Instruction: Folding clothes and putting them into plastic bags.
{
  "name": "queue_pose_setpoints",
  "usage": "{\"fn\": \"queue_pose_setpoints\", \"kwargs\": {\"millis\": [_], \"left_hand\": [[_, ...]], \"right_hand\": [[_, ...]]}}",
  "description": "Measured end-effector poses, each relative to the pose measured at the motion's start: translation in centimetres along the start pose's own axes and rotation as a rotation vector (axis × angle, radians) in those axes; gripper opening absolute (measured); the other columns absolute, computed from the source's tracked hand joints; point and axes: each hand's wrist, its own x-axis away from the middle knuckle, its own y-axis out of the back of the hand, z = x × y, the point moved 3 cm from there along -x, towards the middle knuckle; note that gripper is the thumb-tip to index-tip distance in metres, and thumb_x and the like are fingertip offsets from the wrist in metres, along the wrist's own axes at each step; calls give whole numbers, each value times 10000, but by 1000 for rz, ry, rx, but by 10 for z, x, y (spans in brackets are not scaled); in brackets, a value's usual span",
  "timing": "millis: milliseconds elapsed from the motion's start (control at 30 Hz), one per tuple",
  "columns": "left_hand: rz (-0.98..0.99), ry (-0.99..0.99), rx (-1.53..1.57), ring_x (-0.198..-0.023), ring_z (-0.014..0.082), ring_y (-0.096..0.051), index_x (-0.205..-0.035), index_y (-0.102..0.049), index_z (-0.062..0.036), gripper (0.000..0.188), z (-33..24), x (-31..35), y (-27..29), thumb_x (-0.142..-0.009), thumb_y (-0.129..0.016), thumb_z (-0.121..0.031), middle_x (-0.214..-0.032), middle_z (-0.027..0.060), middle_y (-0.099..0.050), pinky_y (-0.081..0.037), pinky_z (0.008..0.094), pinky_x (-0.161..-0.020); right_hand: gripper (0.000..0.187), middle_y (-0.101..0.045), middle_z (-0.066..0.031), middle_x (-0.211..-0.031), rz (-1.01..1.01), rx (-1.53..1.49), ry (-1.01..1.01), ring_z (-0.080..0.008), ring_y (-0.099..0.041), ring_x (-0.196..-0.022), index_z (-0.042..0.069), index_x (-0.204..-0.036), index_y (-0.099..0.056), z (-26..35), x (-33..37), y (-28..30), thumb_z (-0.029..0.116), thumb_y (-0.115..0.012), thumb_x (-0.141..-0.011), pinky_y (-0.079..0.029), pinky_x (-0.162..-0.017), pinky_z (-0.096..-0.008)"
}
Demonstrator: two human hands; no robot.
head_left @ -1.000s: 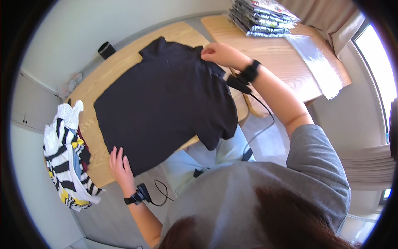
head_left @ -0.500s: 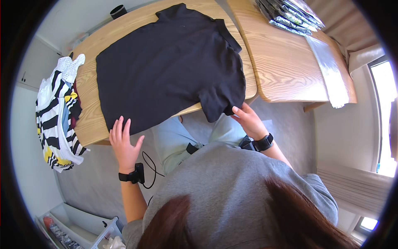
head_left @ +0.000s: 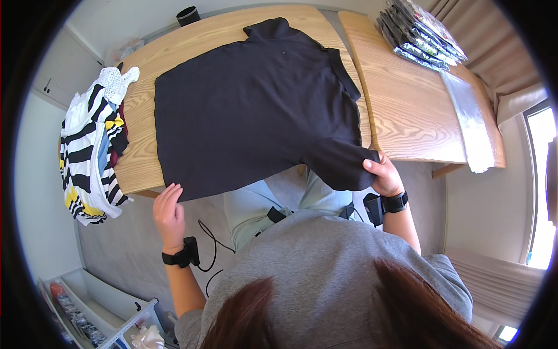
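Through my feed, the black shirt lies spread toward twelve o'clock on a pale wooden table, its near edge overhanging. I have the right hand at three, clamped on a sleeve; the left hand, at eight, touches a hem corner, though I cannot tell whether it pinches. A second table stands at two, beneath a curtain; piled clothes sit at nine, grey floor below, a plastic bin near seven.
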Motion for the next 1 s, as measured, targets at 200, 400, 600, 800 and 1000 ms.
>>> {"fn": "queue_pose_setpoints", "kwargs": {"millis": [200,400,600,800,1000], "left_hand": [[25,249,411,-964,204,-613,-940,-623,11,245,18,-17,19,-754,-484,90,-964,110,-658,-462,309,-853],[103,420,418,-886,139,-585,-956,-615,13,139,63,-82,-2,-856,-532,-34,-944,61,-640,-437,245,-818],[207,585,640,-822,111,-566,-1018,-577,7,178,118,-101,-49,-860,-579,-76,-899,60,-617,-442,239,-759],[246,619,254,-909,177,-577,-1161,-530,-26,343,114,-102,-26,-867,-609,-184,-1031,129,-604,-453,286,-797],[291,336,353,-1090,237,-535,-1212,-512,-50,372,-7,-157,18,-870,-588,-176,-1203,128,-557,-414,337,-915]], "right_hand": [[245,-665,-66,-927,-141,168,42,-114,-620,-802,-53,-971,-628,46,-9,-43,168,-627,-865,-487,-743,-240],[253,-639,-26,-820,-226,391,172,-86,-576,-694,-50,-924,-618,95,-82,-82,191,-639,-850,-448,-613,-225],[254,-607,-47,-874,-183,505,73,-102,-559,-785,-1,-916,-599,78,-176,-54,247,-623,-866,-435,-670,-243],[459,-603,-118,-1133,-65,851,354,-156,-554,-1047,-51,-1223,-501,103,-154,-50,266,-579,-900,-402,-918,-244],[254,-657,-87,-995,-180,1237,311,-152,-597,-931,24,-1065,-635,126,-100,5,169,-590,-862,-442,-880,-279]]}}
